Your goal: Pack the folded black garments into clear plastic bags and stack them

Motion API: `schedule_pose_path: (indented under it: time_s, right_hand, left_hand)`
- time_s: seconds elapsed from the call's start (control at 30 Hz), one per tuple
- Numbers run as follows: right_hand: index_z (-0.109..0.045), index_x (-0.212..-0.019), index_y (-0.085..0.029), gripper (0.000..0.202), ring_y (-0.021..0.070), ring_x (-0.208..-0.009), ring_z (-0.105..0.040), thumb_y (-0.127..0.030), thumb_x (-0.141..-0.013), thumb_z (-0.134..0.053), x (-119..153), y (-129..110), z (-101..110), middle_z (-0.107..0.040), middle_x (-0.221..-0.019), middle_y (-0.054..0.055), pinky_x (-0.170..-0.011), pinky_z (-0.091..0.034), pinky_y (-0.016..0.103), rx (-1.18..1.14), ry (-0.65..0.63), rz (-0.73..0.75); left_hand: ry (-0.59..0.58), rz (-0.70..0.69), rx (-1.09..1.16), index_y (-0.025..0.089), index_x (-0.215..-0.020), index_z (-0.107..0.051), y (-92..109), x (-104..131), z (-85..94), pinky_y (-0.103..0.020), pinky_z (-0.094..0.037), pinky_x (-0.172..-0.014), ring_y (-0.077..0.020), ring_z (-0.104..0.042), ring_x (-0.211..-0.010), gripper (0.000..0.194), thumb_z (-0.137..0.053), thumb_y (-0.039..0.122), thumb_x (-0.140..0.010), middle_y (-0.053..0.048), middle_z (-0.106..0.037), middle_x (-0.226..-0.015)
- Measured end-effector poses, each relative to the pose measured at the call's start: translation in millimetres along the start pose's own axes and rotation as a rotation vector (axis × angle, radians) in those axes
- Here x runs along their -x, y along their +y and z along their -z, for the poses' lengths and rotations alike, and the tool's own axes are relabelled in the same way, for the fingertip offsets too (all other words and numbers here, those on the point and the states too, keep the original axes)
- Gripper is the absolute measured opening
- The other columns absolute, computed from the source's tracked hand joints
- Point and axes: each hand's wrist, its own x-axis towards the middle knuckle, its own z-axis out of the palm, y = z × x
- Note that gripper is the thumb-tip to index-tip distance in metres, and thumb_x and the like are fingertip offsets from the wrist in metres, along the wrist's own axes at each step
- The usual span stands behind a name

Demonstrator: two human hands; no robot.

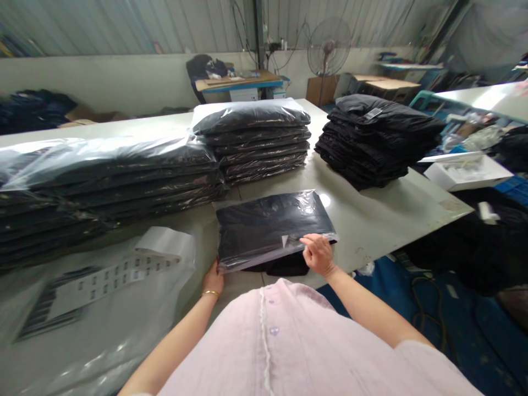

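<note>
A folded black garment (287, 265) lies in a clear plastic bag (268, 223) on the table in front of me, part of it sticking out past the bag's near edge. My right hand (319, 253) is closed, with thumb and forefinger pinching the bag's edge near its right end, beside a small pale triangular patch. At the near left corner, my left hand (213, 279) grips the bag from the side; some of its fingers are hidden.
Bagged black garments are piled at left (165, 173) and behind (256, 137). Unbagged black garments (371, 140) form a stack at the back right. Printed plastic bags (124, 297) cover the table's left front. A white box (468, 169) stands at right, beyond the table edge.
</note>
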Motion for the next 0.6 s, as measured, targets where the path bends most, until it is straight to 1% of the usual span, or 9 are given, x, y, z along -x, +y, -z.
schedule_pose_path:
  time_s: [0.07, 0.13, 0.17, 0.23, 0.33, 0.43, 0.5, 0.6]
  right_hand:
    - [-0.06, -0.121, -0.025, 0.039, 0.0259, -0.118, -0.051, -0.017, -0.085, -0.047, -9, -34, -12, -0.061, -0.119, 0.009, -0.105, -0.036, 0.044, -0.077, -0.086, 0.231]
    - [-0.062, -0.12, -0.026, 0.036, 0.0242, -0.116, -0.052, -0.02, -0.087, -0.049, -18, -66, -26, -0.061, -0.12, 0.007, -0.104, -0.037, 0.041, -0.138, -0.209, 0.459]
    - [-0.062, -0.121, -0.026, 0.036, 0.0237, -0.116, -0.051, -0.022, -0.087, -0.05, -23, -80, -34, -0.061, -0.121, 0.007, -0.103, -0.037, 0.039, -0.152, -0.261, 0.551]
    - [-0.063, -0.121, -0.026, 0.034, 0.0232, -0.118, -0.05, -0.023, -0.089, -0.05, -32, -104, -50, -0.06, -0.126, 0.007, -0.102, -0.037, 0.039, -0.155, -0.33, 0.67]
    - [-0.066, -0.114, -0.023, 0.028, 0.024, -0.127, -0.044, -0.025, -0.091, -0.051, -43, -130, -73, -0.053, -0.138, 0.008, -0.105, -0.035, 0.04, -0.126, -0.404, 0.78]
    - [-0.069, -0.106, -0.022, 0.023, 0.0247, -0.139, -0.033, -0.026, -0.091, -0.053, -48, -143, -94, -0.038, -0.152, 0.006, -0.109, -0.03, 0.041, -0.073, -0.492, 0.885]
    - [-0.068, -0.109, -0.022, 0.024, 0.0253, -0.143, -0.026, -0.026, -0.091, -0.053, -48, -146, -105, -0.03, -0.157, 0.004, -0.112, -0.026, 0.042, -0.024, -0.531, 0.907]
    - [-0.066, -0.116, -0.022, 0.028, 0.0258, -0.145, -0.02, -0.028, -0.092, -0.053, -50, -148, -116, -0.025, -0.159, 0.003, -0.115, -0.022, 0.044, 0.049, -0.538, 0.878]
  left_hand:
    - [0.001, 0.04, 0.028, 0.015, -0.138, -0.048, 1, -2, 2.2, -0.033, -0.047, -0.095, -0.0253, -0.059, -0.118, 0.047, -0.04, 0.019, -0.092, -0.014, -0.062, -0.13]
    - [-0.021, 0.058, 0.041, 0.015, -0.134, -0.054, 3, -3, 5.1, -0.033, -0.048, -0.09, -0.0262, -0.063, -0.113, 0.045, -0.04, 0.019, -0.091, -0.015, -0.066, -0.124]
    - [-0.038, 0.052, 0.034, 0.016, -0.132, -0.055, 4, -4, 6.8, -0.033, -0.048, -0.088, -0.0265, -0.063, -0.112, 0.044, -0.04, 0.02, -0.091, -0.015, -0.066, -0.123]
    - [-0.067, 0.026, 0.006, 0.017, -0.13, -0.057, 5, -5, 10.4, -0.033, -0.048, -0.086, -0.0266, -0.063, -0.111, 0.042, -0.041, 0.022, -0.091, -0.015, -0.066, -0.123]
    - [-0.079, -0.013, -0.06, 0.02, -0.13, -0.057, 7, -4, 16.3, -0.031, -0.048, -0.083, -0.0258, -0.064, -0.11, 0.041, -0.043, 0.026, -0.091, -0.014, -0.066, -0.123]
    - [-0.072, 0.013, -0.144, 0.02, -0.123, -0.061, 9, -1, 21.5, -0.031, -0.048, -0.077, -0.0267, -0.066, -0.103, 0.038, -0.042, 0.028, -0.091, -0.015, -0.068, -0.118]
    - [-0.088, 0.053, -0.2, 0.02, -0.115, -0.065, 11, 0, 24.0, -0.032, -0.048, -0.074, -0.028, -0.067, -0.1, 0.035, -0.04, 0.029, -0.092, -0.016, -0.07, -0.113]
    - [-0.139, 0.074, -0.265, 0.019, -0.106, -0.069, 15, 3, 26.3, -0.032, -0.047, -0.073, -0.0294, -0.067, -0.099, 0.034, -0.04, 0.028, -0.091, -0.018, -0.07, -0.11]
